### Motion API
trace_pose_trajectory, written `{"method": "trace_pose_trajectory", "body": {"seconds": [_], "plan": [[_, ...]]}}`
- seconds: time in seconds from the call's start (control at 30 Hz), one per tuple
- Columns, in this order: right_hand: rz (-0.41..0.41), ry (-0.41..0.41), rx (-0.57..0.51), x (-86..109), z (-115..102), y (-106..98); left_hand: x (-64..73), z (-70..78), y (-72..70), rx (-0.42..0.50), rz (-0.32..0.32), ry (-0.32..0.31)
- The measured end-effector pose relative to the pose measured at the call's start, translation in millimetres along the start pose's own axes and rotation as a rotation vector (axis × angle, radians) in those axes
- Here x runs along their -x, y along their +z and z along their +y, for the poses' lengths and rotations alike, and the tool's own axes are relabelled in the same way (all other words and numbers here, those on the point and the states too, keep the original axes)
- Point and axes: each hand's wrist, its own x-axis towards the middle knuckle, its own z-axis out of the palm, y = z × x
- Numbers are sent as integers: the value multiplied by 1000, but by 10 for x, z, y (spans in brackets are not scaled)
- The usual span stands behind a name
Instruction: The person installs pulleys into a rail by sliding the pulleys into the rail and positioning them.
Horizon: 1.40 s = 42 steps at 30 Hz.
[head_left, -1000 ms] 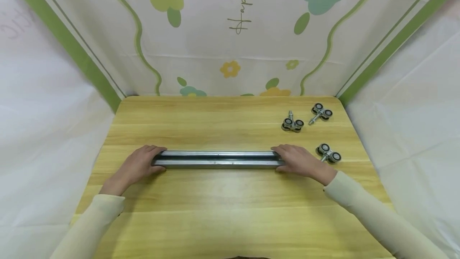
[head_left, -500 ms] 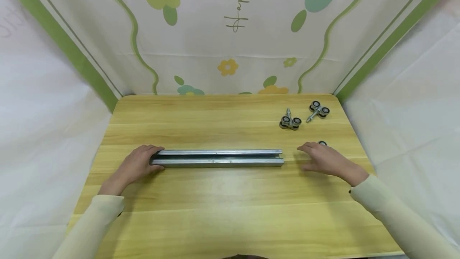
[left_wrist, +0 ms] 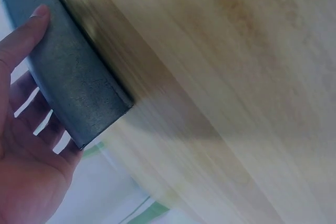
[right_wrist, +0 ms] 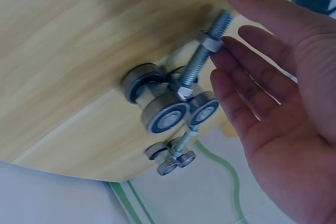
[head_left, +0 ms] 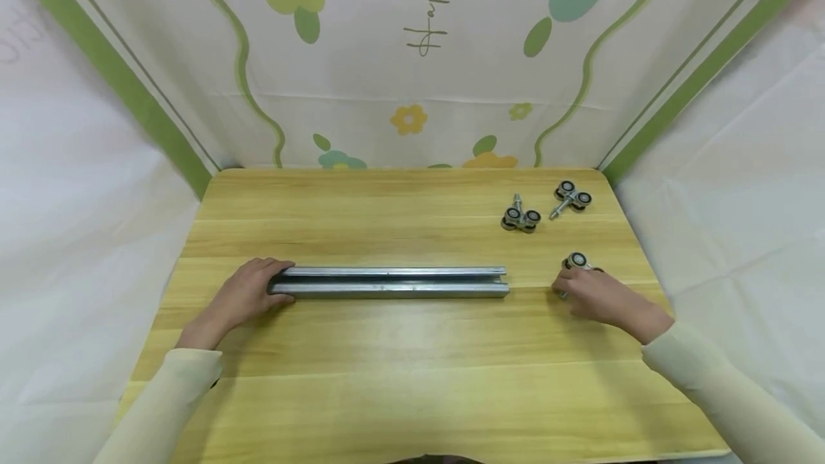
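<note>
A metal C-channel rail [head_left: 399, 291] lies lengthwise on the wooden table, its slot facing up. My left hand [head_left: 243, 296] grips its left end, with the thumb on the near side in the left wrist view and the fingers round the far side. At the right, my right hand [head_left: 589, 295] is at a trolley roller [right_wrist: 168, 111] with a threaded bolt and nut. In the right wrist view the thumb stands apart from the bolt, and the loosely bent fingertips [right_wrist: 218, 51] are right at the nut. The hand covers part of this roller in the head view.
Two more trolley rollers lie toward the back right: one bolt-up roller [head_left: 520, 219] and another roller [head_left: 572, 196] nearer the corner. White patterned fabric walls [head_left: 361, 70] enclose the table [head_left: 387, 378] at the back and both sides.
My right hand has let go of the rail's right end and moved right to the nearest roller, its fingers drawing in around the bolt. My left hand stays on the rail.
</note>
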Motion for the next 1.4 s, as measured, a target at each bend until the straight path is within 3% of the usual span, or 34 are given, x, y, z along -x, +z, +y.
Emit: {"method": "trace_pose_trajectory", "body": {"seconds": [0.43, 0.73, 1.13, 1.4], "plan": [[136, -101, 303, 20, 107, 323, 16, -15, -2, -3, 2, -3], [175, -174, 362, 22, 177, 350, 27, 4, 32, 3, 18, 7], [184, -134, 316, 73, 245, 261, -10, 12, 40, 2, 19, 4], [423, -96, 78, 102, 310, 138, 12, 8, 21, 3, 21, -6]]}}
